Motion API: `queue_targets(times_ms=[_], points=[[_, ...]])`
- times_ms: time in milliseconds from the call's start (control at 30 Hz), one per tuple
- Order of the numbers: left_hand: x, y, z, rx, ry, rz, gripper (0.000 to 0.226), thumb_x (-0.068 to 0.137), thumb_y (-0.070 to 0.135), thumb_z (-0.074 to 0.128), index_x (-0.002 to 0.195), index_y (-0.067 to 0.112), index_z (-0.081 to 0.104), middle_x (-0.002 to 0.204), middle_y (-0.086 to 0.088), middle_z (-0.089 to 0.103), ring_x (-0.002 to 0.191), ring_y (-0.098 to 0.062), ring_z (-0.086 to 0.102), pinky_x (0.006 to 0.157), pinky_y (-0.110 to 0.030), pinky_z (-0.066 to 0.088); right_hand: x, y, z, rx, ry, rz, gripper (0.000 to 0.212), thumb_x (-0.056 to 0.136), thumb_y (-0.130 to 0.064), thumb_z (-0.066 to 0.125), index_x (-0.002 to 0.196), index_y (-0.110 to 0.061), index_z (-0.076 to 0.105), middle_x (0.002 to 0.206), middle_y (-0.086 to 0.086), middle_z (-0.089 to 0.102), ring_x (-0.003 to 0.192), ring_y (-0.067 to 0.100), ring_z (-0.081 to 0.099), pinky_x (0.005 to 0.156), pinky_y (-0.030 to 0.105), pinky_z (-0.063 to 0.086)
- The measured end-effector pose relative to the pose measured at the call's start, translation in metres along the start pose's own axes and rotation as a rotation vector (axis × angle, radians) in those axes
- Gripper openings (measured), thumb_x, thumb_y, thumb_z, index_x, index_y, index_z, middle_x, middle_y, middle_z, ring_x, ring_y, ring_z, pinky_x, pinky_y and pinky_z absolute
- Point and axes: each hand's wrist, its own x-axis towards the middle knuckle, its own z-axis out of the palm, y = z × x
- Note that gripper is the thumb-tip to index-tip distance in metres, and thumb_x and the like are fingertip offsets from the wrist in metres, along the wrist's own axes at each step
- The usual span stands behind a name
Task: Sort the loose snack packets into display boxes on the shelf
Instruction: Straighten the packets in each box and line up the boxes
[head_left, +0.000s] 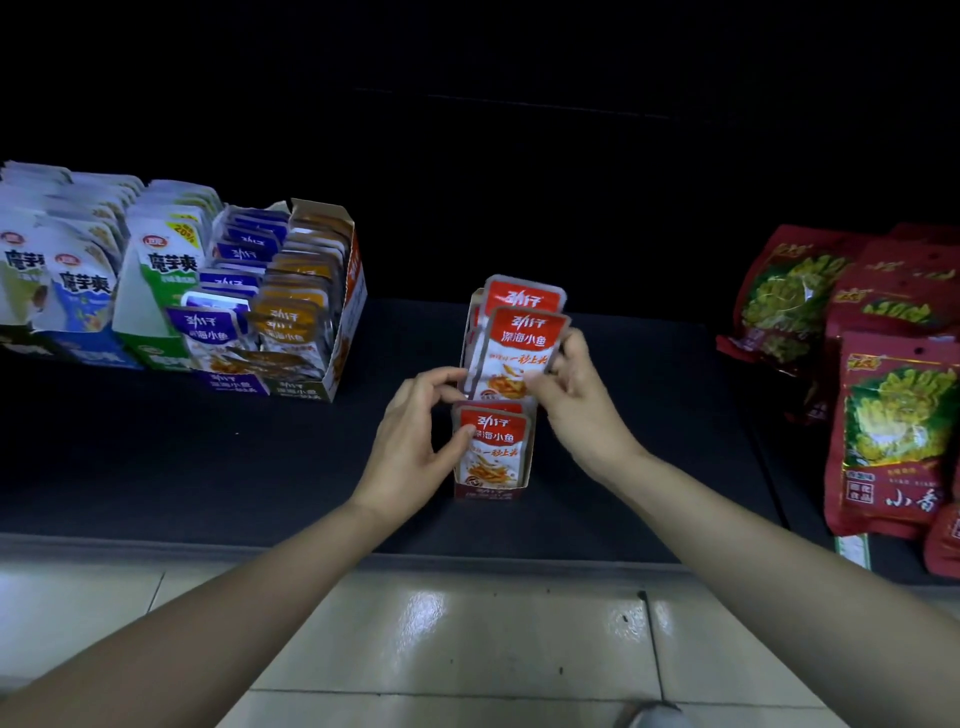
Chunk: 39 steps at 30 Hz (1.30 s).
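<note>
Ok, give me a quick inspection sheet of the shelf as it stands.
Surface: dark shelf, dimly lit.
Job's things: red display box mid-shelf, red fish-snack packets standing in it; one raised packet above the row.
Clutter: left, filled display box of purple and orange packets, konjac bags beside it; right, large red bags.
Grippers: left hand grips the front packets; right hand fingers pinch the raised packet.
Cables: nothing seen.
Surroundings: tiled floor below; shelf back too dark to tell.
</note>
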Motion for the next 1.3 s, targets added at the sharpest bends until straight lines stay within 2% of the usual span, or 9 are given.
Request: queue_targets(times_ms=[133,267,400,567,733,833,967,1133,1300], points=[[0.001,0.001,-0.001,0.03,-0.005,0.026,0.066,0.086,0.019,0.071,0.138,0.036,0.033,0.101,0.026,0.058,0.114,-0.003,0.049,0.104,-0.034,0.04,-0.006,0.004,0.0,-0.045,-0.074,0.01,0.041,0.101,-0.004,0.042,0.134,-0.025,0.033,0.118,-0.002,0.062,0.103,0.002,0.065,0.073,0.018,0.055],[0.001,0.002,-0.003,0.045,-0.022,0.04,0.072,0.088,0.019,0.07,0.147,0.031,0.03,0.101,0.02,0.058,0.111,0.001,0.045,0.102,-0.024,0.036,-0.01,0.004,-0.005,-0.064,-0.075,-0.044,0.027,0.101,-0.022,0.047,0.128,-0.019,0.045,0.116,-0.006,0.064,0.107,0.006,0.065,0.082,0.026,0.056],[0.002,0.001,-0.004,0.036,-0.04,0.025,0.07,0.089,0.021,0.069,0.148,0.031,0.032,0.102,0.021,0.056,0.115,-0.001,0.044,0.104,-0.034,0.041,-0.007,0.01,-0.013,-0.147,-0.069,-0.064,0.009,0.096,-0.015,0.058,0.104,-0.013,0.058,0.11,0.001,0.068,0.103,0.013,0.067,0.082,0.029,0.056],[0.002,0.001,-0.004,0.029,-0.049,0.041,0.066,0.089,0.025,0.068,0.144,0.036,0.034,0.108,0.027,0.051,0.116,-0.008,0.048,0.103,-0.047,0.044,-0.007,0.011,-0.014,-0.146,-0.147,-0.091,0.033,0.098,-0.012,0.053,0.13,-0.019,0.048,0.117,0.001,0.066,0.111,0.014,0.064,0.088,0.03,0.056],[0.002,0.004,-0.006,0.059,-0.054,0.063,0.068,0.089,0.021,0.069,0.145,0.036,0.033,0.11,0.031,0.048,0.115,-0.004,0.046,0.102,-0.047,0.044,-0.009,0.013,-0.017,-0.268,-0.188,-0.215,0.038,0.103,-0.012,0.044,0.137,-0.028,0.041,0.125,-0.002,0.058,0.116,0.009,0.059,0.086,0.026,0.055],[0.002,0.004,-0.006,0.087,-0.054,0.073,0.067,0.088,0.022,0.069,0.143,0.034,0.034,0.113,0.031,0.046,0.115,-0.001,0.044,0.102,-0.046,0.045,-0.01,0.018,-0.019,-0.407,-0.211,-0.247,0.033,0.104,-0.021,0.041,0.137,-0.027,0.042,0.122,-0.002,0.062,0.113,0.01,0.062,0.089,0.035,0.056],[0.001,0.003,-0.005,0.093,-0.068,0.059,0.067,0.087,0.025,0.068,0.142,0.039,0.033,0.113,0.034,0.043,0.116,-0.002,0.044,0.102,-0.044,0.045,-0.005,0.026,-0.023,-0.69,-0.088,-0.322,0.016,0.103,-0.025,0.042,0.116,-0.019,0.049,0.104,-0.014,0.068,0.095,0.0,0.062,0.097,0.035,0.044],[0.003,0.003,-0.003,0.142,-0.049,0.064,0.065,0.088,0.027,0.067,0.144,0.033,0.034,0.114,0.023,0.046,0.114,-0.001,0.041,0.101,-0.043,0.044,0.004,0.03,-0.023,-0.715,-0.059,-0.356,0.023,0.104,-0.022,0.039,0.126,-0.027,0.045,0.103,-0.011,0.07,0.102,0.004,0.061,0.105,0.025,0.029],[0.009,0.001,0.0,0.174,-0.17,0.098,0.071,0.095,0.027,0.061,0.154,0.026,0.022,0.157,0.013,0.017,0.146,-0.008,0.015,0.117,-0.046,0.029,0.014,0.03,-0.022,-0.817,0.007,-0.357,0.031,0.099,-0.036,0.038,0.123,-0.024,0.054,0.123,-0.007,0.057,0.118,0.004,0.046,0.106,0.032,0.031]])
